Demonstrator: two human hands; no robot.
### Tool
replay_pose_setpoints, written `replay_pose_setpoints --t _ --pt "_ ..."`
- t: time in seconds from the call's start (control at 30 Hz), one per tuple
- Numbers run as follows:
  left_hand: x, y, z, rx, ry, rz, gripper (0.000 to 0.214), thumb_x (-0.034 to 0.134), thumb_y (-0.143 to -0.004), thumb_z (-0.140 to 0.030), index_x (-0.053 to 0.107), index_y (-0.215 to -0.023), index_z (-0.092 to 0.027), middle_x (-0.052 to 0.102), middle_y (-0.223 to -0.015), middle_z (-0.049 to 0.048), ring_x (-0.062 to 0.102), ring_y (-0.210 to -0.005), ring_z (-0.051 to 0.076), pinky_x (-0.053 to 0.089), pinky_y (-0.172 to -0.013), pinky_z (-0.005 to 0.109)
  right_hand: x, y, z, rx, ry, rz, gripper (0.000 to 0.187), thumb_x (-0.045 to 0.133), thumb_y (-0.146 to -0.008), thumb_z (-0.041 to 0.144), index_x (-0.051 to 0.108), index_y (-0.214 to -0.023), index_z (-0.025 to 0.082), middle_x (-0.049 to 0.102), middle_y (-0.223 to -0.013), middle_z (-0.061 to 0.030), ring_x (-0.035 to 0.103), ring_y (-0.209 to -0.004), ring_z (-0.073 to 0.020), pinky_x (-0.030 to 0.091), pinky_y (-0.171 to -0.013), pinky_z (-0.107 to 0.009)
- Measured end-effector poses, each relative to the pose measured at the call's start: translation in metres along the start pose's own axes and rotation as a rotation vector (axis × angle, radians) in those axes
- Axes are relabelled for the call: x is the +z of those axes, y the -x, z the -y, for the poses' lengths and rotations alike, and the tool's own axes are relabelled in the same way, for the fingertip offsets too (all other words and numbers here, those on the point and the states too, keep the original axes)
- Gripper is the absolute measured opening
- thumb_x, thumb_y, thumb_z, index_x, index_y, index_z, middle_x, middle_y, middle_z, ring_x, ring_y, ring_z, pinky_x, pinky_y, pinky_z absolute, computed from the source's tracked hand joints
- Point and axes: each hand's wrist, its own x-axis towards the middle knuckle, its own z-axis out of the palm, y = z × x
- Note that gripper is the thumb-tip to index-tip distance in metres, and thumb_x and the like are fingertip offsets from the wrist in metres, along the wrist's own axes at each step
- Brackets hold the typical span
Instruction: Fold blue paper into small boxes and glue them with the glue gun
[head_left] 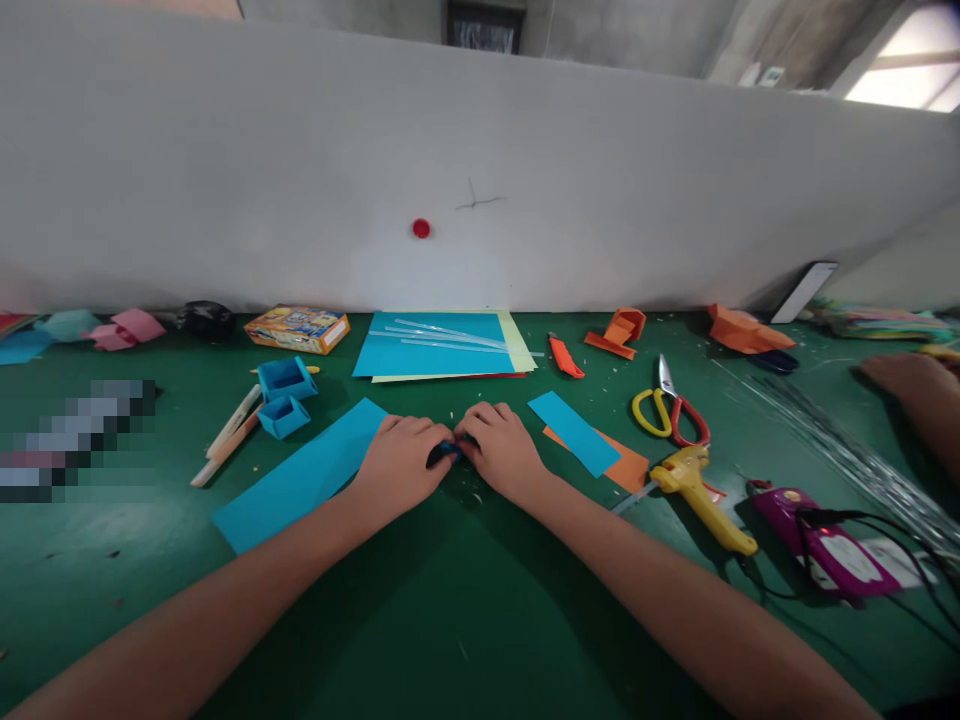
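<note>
Head view: left hand (405,462) and right hand (504,450) meet, both closed around a small blue paper piece (452,451) on the green surface (465,600).

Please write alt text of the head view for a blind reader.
The left hand and right hand pinch a small blue piece together on a green table. A blue paper strip lies beside the left hand; scissors and a yellow glue gun lie to the right.
</note>
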Motion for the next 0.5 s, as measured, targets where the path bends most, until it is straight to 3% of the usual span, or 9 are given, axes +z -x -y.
replay_pose_setpoints --t 0.13,0.33,0.43,0.5 --pt "-0.001 0.003 -0.002 0.035 -0.010 0.008 0.010 0.068 -0.086 -0.033 0.068 -0.086 -0.022 0.067 -0.090 0.0048 0.063 -0.093 0.027 0.044 -0.083 0.041 -0.005 0.003 0.002 -0.032 0.017 0.003 0.014 0.056 -0.100 0.025 0.070 -0.096 0.024 0.066 -0.107 -0.0061 0.049 -0.099 -0.0249 0.039 -0.082 -0.039" --pt "-0.004 0.000 0.012 0.093 0.013 0.045 0.011 0.067 -0.084 -0.031 0.072 -0.091 -0.023 0.068 -0.108 0.0068 0.061 -0.107 0.030 0.046 -0.089 0.045 -0.020 0.011 0.003 -0.131 0.017 0.051 0.013 0.063 -0.093 0.026 0.071 -0.104 0.024 0.065 -0.125 -0.0057 0.049 -0.114 -0.0278 0.041 -0.090 -0.043" --pt "-0.023 -0.008 0.016 0.152 0.049 0.040 0.014 0.066 -0.081 -0.029 0.076 -0.091 -0.028 0.067 -0.118 0.0062 0.060 -0.113 0.031 0.046 -0.094 0.046 -0.023 0.012 0.004 -0.166 0.037 0.054 0.019 0.066 -0.091 0.031 0.072 -0.108 0.024 0.064 -0.126 -0.0079 0.047 -0.119 -0.0311 0.040 -0.093 -0.048" --pt "-0.044 -0.003 0.002 0.189 0.078 0.053 0.016 0.064 -0.082 -0.028 0.077 -0.092 -0.028 0.071 -0.106 0.0053 0.065 -0.103 0.028 0.048 -0.093 0.046 -0.022 0.011 0.005 -0.181 0.043 0.058 0.023 0.065 -0.092 0.034 0.071 -0.111 0.024 0.065 -0.124 -0.0088 0.047 -0.119 -0.0313 0.040 -0.093 -0.048"
